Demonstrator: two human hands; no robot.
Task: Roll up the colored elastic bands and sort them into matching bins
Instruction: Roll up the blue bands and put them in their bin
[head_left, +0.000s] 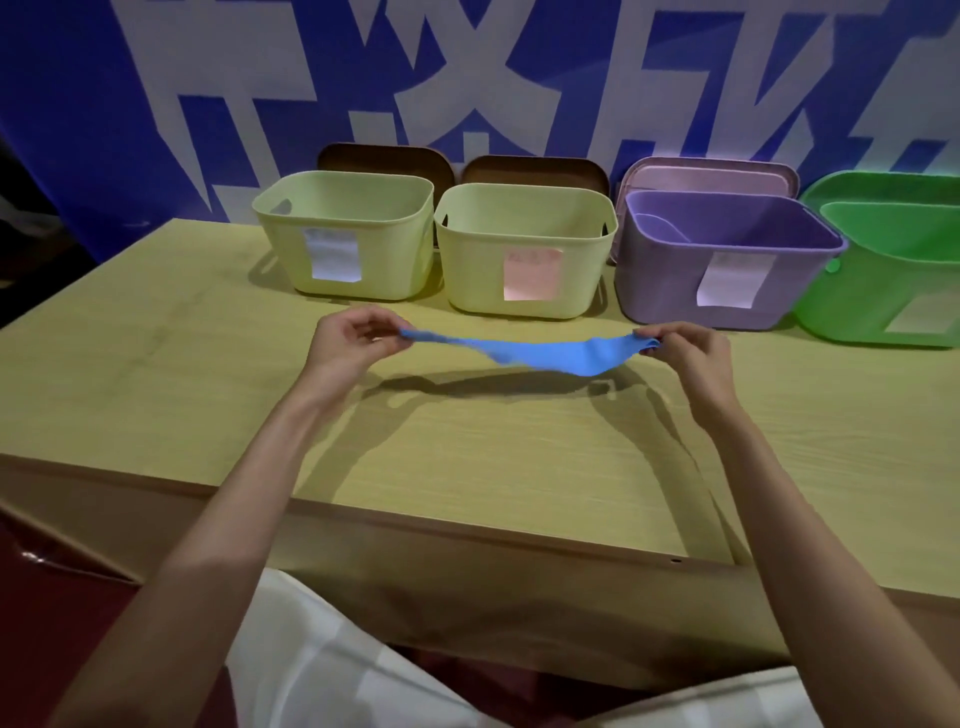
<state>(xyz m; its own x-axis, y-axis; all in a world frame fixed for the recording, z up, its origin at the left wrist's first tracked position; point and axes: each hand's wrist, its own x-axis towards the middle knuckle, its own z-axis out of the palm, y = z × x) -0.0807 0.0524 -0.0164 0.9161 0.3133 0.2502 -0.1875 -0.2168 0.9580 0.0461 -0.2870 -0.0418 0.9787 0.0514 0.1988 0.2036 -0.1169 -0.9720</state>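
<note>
The left hand (347, 338) and the right hand (688, 349) each pinch one end of the blue elastic band (540, 352) between thumb and curled fingers; the band hangs stretched in the air above the desk (156, 374), sagging a little in the middle and somewhat twisted. To roll it well, I think it should first be pulled flat so the twist goes out; then one end can be turned over tightly while the other hand keeps light tension.

Behind stand four bins in a row: two pale yellow bins (345, 234) (524, 249), a purple bin (727, 260) and a green bin (893, 275), each with a paper label; what is written I cannot read. As far as the insides show, nothing is seen in them; the bottoms are mostly hidden.
</note>
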